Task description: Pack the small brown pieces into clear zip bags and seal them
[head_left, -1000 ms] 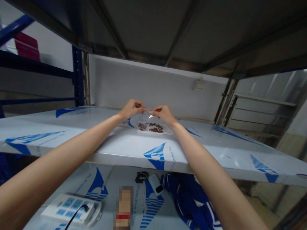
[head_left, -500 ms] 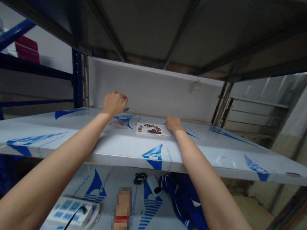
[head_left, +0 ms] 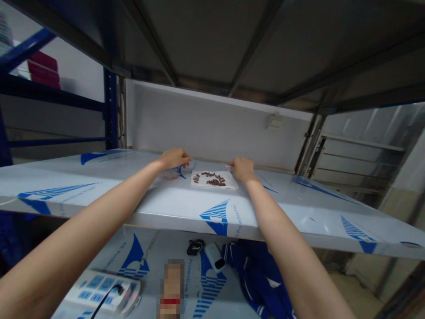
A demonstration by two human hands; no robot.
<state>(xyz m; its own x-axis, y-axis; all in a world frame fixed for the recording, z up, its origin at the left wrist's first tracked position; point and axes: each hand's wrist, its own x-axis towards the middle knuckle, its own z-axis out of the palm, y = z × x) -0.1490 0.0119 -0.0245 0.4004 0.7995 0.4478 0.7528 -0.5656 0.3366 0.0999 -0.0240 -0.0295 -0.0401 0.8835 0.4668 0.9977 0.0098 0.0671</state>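
Small brown pieces (head_left: 217, 181) lie loosely spread on a white sheet (head_left: 198, 183), which looks like paper or tissue, on the film-covered shelf (head_left: 179, 199). My left hand (head_left: 175, 158) hovers just beyond the sheet's left end, fingers pinched together; whatever is between them is too small to make out. Beneath that hand lies a clear plastic bag (head_left: 170, 174), partly covered by it. At the sheet's far right corner is my right hand (head_left: 243, 168), its fingers closed. Something thin and transparent shows by its fingertips, but I cannot tell what it is.
Low overhead is a dark upper shelf (head_left: 206, 44). The lower shelf carries a white power strip (head_left: 99, 290), a small black pouch (head_left: 195, 247), a light blue device (head_left: 214, 257), a blue garment (head_left: 259, 274) and a pixelated patch. Metal posts (head_left: 307, 146) stand at the sides.
My left hand has come down and to the right, toward the sheet. My right hand stays by the far right corner, slightly higher in view. The brown pieces look unmoved.
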